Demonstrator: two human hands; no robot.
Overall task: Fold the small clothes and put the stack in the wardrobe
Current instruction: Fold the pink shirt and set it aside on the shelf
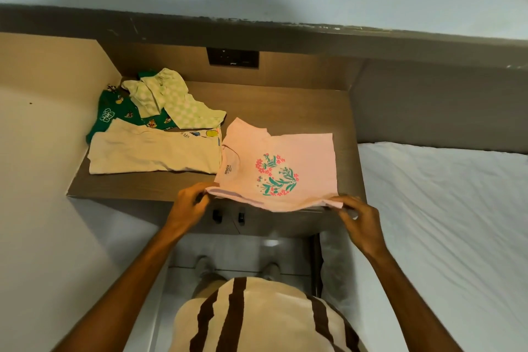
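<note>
Head view: pink shirt [278,168] lies print-up on the right of the wooden shelf [285,103], its near edge overhanging the front. Left hand [190,204] pinches the near left corner; right hand [358,214] pinches the near right corner, fingers curled on the cloth. Cream shirt [151,151], green garment [114,114] and checked piece [171,100] lie unfolded to the left and far left. Judgement: the shirt is light, limp, non-fragile; it will sag between grips. Hold it at corners or seams, keeping the edge taut.
</note>
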